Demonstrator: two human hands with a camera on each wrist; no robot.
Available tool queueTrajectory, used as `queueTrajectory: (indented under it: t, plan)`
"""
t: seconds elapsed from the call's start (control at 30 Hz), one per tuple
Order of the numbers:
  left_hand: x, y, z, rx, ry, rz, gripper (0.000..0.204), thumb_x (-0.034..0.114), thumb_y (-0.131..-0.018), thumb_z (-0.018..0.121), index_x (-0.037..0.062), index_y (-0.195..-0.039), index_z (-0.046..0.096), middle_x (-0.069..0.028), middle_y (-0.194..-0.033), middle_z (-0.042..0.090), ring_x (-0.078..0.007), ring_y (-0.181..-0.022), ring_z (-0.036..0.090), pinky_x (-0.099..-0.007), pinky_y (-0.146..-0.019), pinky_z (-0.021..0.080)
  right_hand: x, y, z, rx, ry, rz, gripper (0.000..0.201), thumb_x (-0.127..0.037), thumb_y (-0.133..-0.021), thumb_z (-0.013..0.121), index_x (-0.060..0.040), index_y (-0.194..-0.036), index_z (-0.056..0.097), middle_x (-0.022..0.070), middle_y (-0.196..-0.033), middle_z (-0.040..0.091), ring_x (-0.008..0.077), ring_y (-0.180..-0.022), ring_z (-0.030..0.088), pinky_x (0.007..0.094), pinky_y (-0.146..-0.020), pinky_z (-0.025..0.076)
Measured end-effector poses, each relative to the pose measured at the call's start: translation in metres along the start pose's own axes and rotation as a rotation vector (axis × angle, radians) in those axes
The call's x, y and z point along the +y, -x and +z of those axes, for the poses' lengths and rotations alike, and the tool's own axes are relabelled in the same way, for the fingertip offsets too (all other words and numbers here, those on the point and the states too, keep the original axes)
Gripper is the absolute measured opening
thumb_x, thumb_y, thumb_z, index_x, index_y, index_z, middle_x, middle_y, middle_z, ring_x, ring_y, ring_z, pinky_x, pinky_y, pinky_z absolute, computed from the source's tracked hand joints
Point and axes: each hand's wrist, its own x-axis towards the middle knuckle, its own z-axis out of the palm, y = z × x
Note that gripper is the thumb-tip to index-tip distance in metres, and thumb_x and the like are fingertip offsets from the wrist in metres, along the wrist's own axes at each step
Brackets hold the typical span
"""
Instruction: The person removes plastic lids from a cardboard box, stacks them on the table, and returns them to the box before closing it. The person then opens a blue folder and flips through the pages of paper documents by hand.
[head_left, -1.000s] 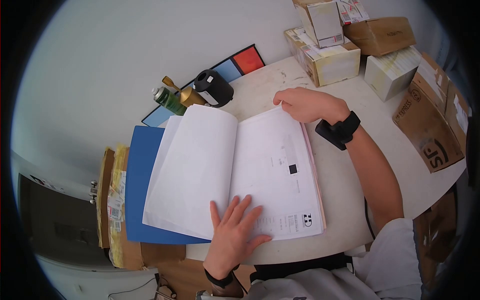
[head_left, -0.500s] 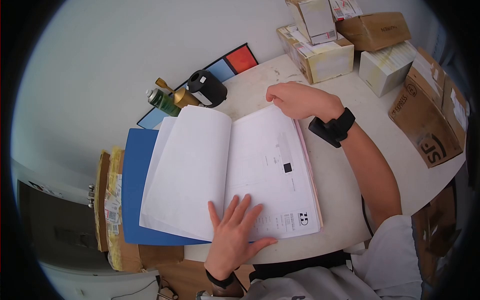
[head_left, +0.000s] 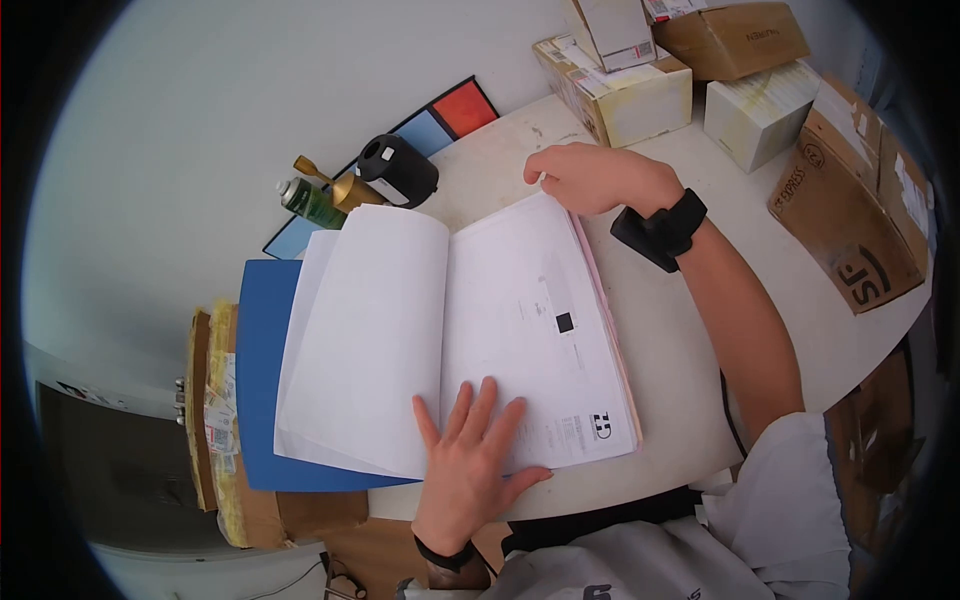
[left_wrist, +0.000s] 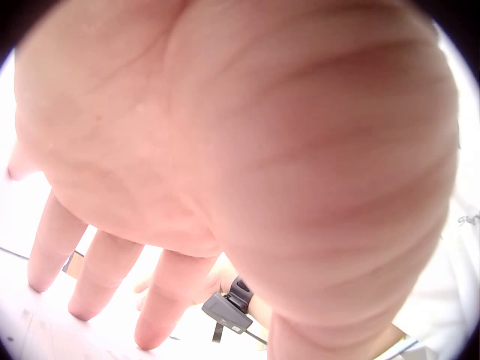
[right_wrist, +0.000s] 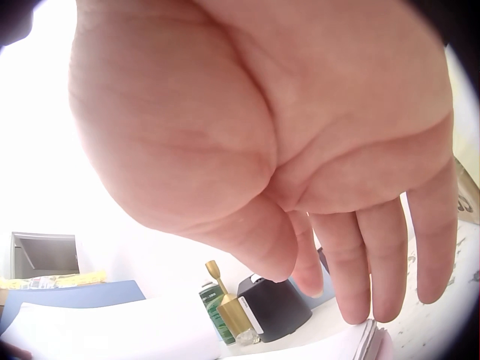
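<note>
An open blue folder [head_left: 262, 380] lies on the table with a stack of white papers in it. Turned-over sheets [head_left: 365, 330] lean to the left, their upper edge curling up. The exposed right page [head_left: 500, 290] carries a small black square and a logo near its lower corner. My left hand [head_left: 465, 465] rests on the lower part of this page near the fold, fingers spread. At the stack's top right corner is my right hand [head_left: 605, 180]. In the right wrist view, its middle fingertips [right_wrist: 360, 311] reach the page corner, while thumb and forefinger stand away from the paper.
Behind the papers stand a black cylindrical container [head_left: 400, 170], a gold-coloured object [head_left: 350, 190] and a green can [head_left: 312, 203]. Cardboard boxes [head_left: 640, 105] are stacked at the back right, with a large brown box [head_left: 850, 200] at the right edge. More cardboard [head_left: 222, 430] is at the left.
The head view has shifted, so the table and boxes sit further left in it. My left hand stays on the page and my right hand stays by the top corner.
</note>
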Motion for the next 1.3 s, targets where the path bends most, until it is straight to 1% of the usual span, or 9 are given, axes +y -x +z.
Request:
queueTrajectory:
  t: [0.23,0.57,0.63,0.77,0.83,1.03,1.13,1.27,1.3]
  plan:
    - [-0.013,0.004,-0.004,0.096,0.266,-0.065,0.019,0.004,-0.089,0.070,0.0002,-0.108,0.073,-0.0201,-0.105,0.078,-0.0397,-0.105,0.073,-0.0665,-0.118,0.029,-0.008,0.001,-0.003,-0.020,-0.025,0.065,0.036,-0.013,-0.103,0.043,-0.0037,-0.133,0.061,0.0188,-0.136,0.062,0.0343,-0.119,0.062,0.0431,-0.100,0.050]
    - [-0.030,0.008,0.012,0.379,0.569,-0.200,0.018,0.010,-0.084,0.081,-0.0024,-0.078,0.069,-0.0166,-0.083,0.076,-0.0286,-0.067,0.067,-0.0560,-0.117,0.037,0.000,0.000,-0.003,0.192,-0.092,0.068,0.035,-0.011,-0.102,0.046,0.0004,-0.132,0.060,0.0229,-0.124,0.068,0.0382,-0.111,0.066,0.0434,-0.096,0.051]
    - [-0.038,0.016,0.019,0.512,0.733,-0.190,0.024,0.013,-0.090,0.079,-0.0035,-0.079,0.065,-0.0081,-0.068,0.067,-0.0167,-0.059,0.053,-0.0430,-0.094,0.053,-0.002,-0.001,-0.004,0.210,-0.107,0.075,0.035,-0.010,-0.102,0.047,0.0006,-0.132,0.060,0.0228,-0.124,0.068,0.0377,-0.111,0.066,0.0431,-0.096,0.051]
    - [-0.045,0.029,0.019,0.732,0.758,-0.383,0.031,0.015,-0.096,0.075,-0.0023,-0.075,0.058,-0.0008,-0.061,0.053,-0.0091,-0.060,0.039,-0.0280,-0.065,0.043,-0.007,0.004,-0.002,0.166,-0.138,0.062,0.035,-0.009,-0.102,0.047,0.0005,-0.132,0.060,0.0223,-0.124,0.068,0.0357,-0.110,0.067,0.0426,-0.094,0.052]
    - [-0.058,0.036,0.015,1.023,0.397,-0.487,0.039,0.014,-0.100,0.070,0.0006,-0.070,0.048,0.0017,-0.059,0.044,-0.0073,-0.062,0.032,-0.0257,-0.056,0.024,-0.008,0.004,-0.003,0.159,-0.116,0.052,0.035,-0.009,-0.102,0.047,0.0003,-0.133,0.060,0.0220,-0.124,0.069,0.0352,-0.109,0.067,0.0427,-0.093,0.053]
    - [-0.073,0.068,0.008,1.264,-0.193,-0.476,0.035,0.000,-0.095,0.064,0.0050,-0.070,0.040,0.0000,-0.065,0.039,-0.0110,-0.060,0.033,-0.0304,-0.055,0.028,-0.010,0.004,0.002,0.030,-0.118,0.101,0.035,-0.010,-0.102,0.046,-0.0008,-0.132,0.061,0.0216,-0.128,0.067,0.0343,-0.115,0.065,0.0427,-0.097,0.051]
    - [-0.024,0.073,0.012,1.133,0.206,-0.261,0.027,-0.004,-0.090,0.064,0.0056,-0.073,0.046,-0.0053,-0.076,0.054,-0.0149,-0.061,0.045,-0.0286,-0.060,0.037,-0.009,0.004,0.007,0.003,-0.086,0.086,0.035,-0.011,-0.103,0.044,-0.0007,-0.132,0.061,0.0214,-0.131,0.066,0.0346,-0.119,0.063,0.0426,-0.100,0.050]
    - [0.006,0.024,-0.012,0.207,0.264,0.099,0.043,0.028,-0.078,0.090,0.0057,-0.107,0.068,-0.0145,-0.120,0.066,-0.0341,-0.120,0.063,-0.0520,-0.100,0.050,-0.012,0.001,0.009,-0.038,-0.014,0.055,0.034,-0.011,-0.103,0.043,-0.0009,-0.131,0.061,0.0203,-0.130,0.066,0.0355,-0.120,0.063,0.0433,-0.102,0.049]
    - [0.006,0.020,-0.007,0.217,0.262,0.106,0.043,0.028,-0.078,0.090,0.0057,-0.107,0.068,-0.0145,-0.120,0.066,-0.0341,-0.120,0.063,-0.0520,-0.100,0.050,-0.011,0.001,0.007,-0.034,-0.033,0.056,0.034,-0.011,-0.103,0.043,-0.0009,-0.130,0.061,0.0201,-0.130,0.066,0.0358,-0.120,0.062,0.0432,-0.102,0.049]
